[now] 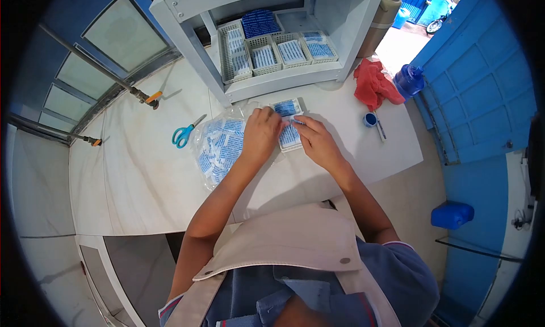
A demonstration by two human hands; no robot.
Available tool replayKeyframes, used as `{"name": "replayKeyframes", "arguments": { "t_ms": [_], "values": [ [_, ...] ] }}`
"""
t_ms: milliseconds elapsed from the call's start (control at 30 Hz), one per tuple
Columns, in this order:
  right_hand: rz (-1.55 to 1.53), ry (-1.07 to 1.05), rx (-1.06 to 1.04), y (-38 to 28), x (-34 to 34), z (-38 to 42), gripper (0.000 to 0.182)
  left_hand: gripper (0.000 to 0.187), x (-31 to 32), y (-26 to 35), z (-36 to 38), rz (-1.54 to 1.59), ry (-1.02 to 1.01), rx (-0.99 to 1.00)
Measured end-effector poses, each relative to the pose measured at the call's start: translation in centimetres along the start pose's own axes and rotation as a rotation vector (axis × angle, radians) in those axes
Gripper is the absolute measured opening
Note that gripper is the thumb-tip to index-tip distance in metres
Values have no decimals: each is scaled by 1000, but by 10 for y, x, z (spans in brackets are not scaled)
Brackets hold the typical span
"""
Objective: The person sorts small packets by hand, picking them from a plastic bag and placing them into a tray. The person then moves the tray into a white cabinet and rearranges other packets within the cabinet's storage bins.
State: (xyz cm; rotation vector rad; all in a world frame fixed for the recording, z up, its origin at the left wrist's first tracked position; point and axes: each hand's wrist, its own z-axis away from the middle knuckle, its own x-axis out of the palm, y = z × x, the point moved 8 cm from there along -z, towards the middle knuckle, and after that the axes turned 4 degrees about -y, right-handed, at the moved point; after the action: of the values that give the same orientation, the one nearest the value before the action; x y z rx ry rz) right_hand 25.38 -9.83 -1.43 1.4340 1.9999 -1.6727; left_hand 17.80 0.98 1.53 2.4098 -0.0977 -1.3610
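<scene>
1. In the head view, the left hand [260,135] and the right hand [319,143] are held close together, fingers bent, above a small white basket [292,149] on the table [147,185].
2. Blue-and-white packets [290,136] are contained in this basket, partly hidden by the hands; whether one is pinched between the fingers cannot be told.
3. More printed packets are seen in a clear plastic bag [247,109], laid just beside the basket and partly covered by the left forearm.
4. Scissors [182,136] with blue handles are placed near the bag, on its left.
5. Behind the hands, several packet-filled baskets [238,77] are lined up in a grey shelf [284,81].
6. To the right, a red cloth [376,84] is left crumpled near a small round container [370,120].
</scene>
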Motion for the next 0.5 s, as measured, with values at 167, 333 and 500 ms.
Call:
{"name": "replayKeyframes", "arguments": {
  "t_ms": [167, 333, 500],
  "values": [
    [88, -173, -147, 6, 13, -3, 28, 17, 2, 17, 27, 16, -192, 98],
    [175, -152, -204, -6, 6, -3, 31, 22, -9, 29, 35, -41, -200, 156],
    [74, -136, -169, -8, 2, 3, 31, 20, -43, 11, 40, 109, -92, 26]
  ]
}}
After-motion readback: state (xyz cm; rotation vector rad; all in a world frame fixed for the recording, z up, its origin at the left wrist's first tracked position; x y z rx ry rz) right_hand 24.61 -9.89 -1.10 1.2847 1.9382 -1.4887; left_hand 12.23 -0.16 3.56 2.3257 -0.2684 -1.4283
